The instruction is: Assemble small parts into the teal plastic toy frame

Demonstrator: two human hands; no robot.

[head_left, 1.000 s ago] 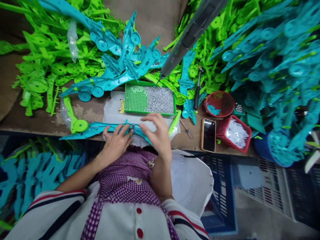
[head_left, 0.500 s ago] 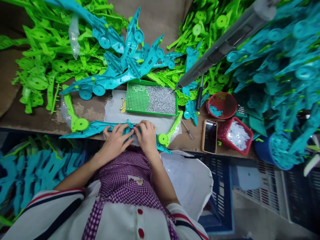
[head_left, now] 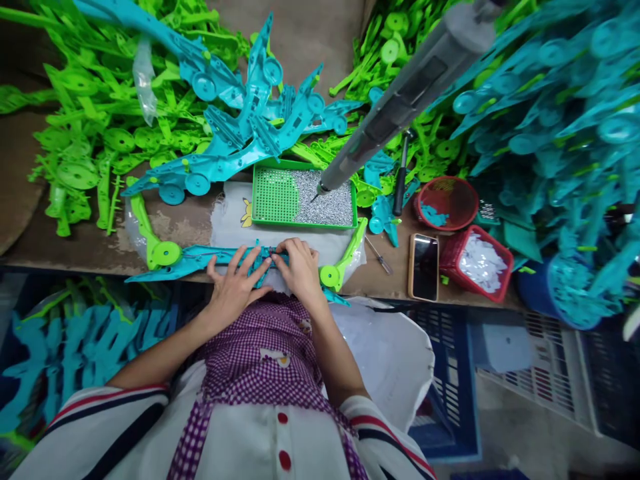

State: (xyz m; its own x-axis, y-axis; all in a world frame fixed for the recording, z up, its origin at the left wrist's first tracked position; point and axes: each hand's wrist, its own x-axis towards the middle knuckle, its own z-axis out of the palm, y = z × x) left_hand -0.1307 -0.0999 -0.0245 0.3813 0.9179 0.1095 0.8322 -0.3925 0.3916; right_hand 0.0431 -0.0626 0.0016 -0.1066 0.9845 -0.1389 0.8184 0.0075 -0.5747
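Observation:
A long blue plastic frame (head_left: 200, 258) lies along the near edge of the bench, with a lime-green arm (head_left: 165, 253) at its left end and another lime-green arm (head_left: 331, 275) near its right end. My left hand (head_left: 234, 285) holds the frame near its middle, fingers bent over it and slightly apart. Close beside it, my right hand (head_left: 300, 270) has thumb and fingertips closed together on the frame's middle. Whatever small piece may be under those fingertips is hidden. Behind the hands stands a green tray (head_left: 273, 221) of small silvery screws.
A hanging electric screwdriver (head_left: 400, 100) slants over the tray. Blue frames (head_left: 260, 143) and lime-green parts (head_left: 75, 167) pile up behind. To the right are a small screwdriver (head_left: 382, 262), phone (head_left: 424, 267), red basket (head_left: 509, 267), red bowl (head_left: 465, 217) and hammer (head_left: 401, 183).
The hanging screwdriver has swung left, its tip now over the screws. My left hand's fingers have spread a little, and the right hand has shifted slightly on the frame.

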